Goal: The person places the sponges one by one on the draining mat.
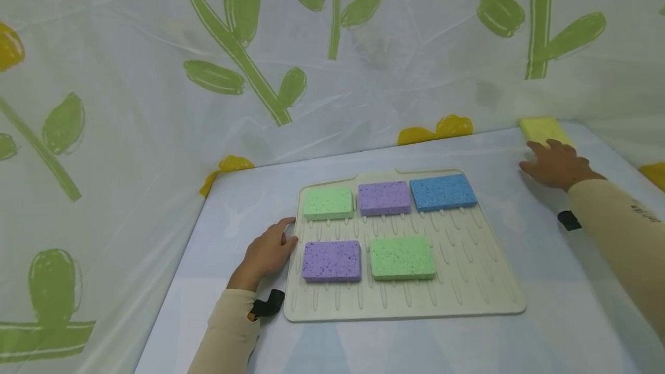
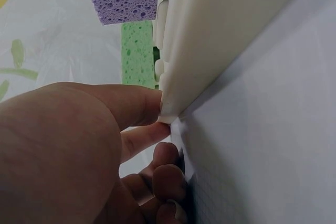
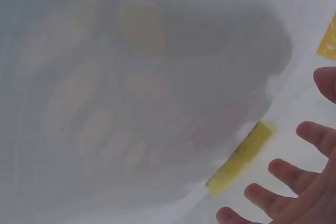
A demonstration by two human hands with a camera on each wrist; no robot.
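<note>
A cream ridged drying mat (image 1: 410,305) lies on the table. My left hand (image 1: 270,253) pinches its left edge; in the left wrist view the thumb (image 2: 142,103) meets the rim. On the mat's back row are a green sponge (image 1: 328,202), a purple sponge (image 1: 384,197) and a blue sponge (image 1: 443,191). In front of them lie another purple sponge (image 1: 331,261) and another green sponge (image 1: 402,257). My right hand (image 1: 558,165) reaches with spread fingers just in front of a yellow sponge (image 1: 545,130); the right wrist view shows a gap between them.
The white table (image 1: 244,201) meets a hanging white sheet (image 1: 363,103) with green leaves and yellow flowers along its back edge. The yellow sponge lies at the far right corner, off the mat. A dark wrist strap (image 1: 268,303) shows by the left sleeve.
</note>
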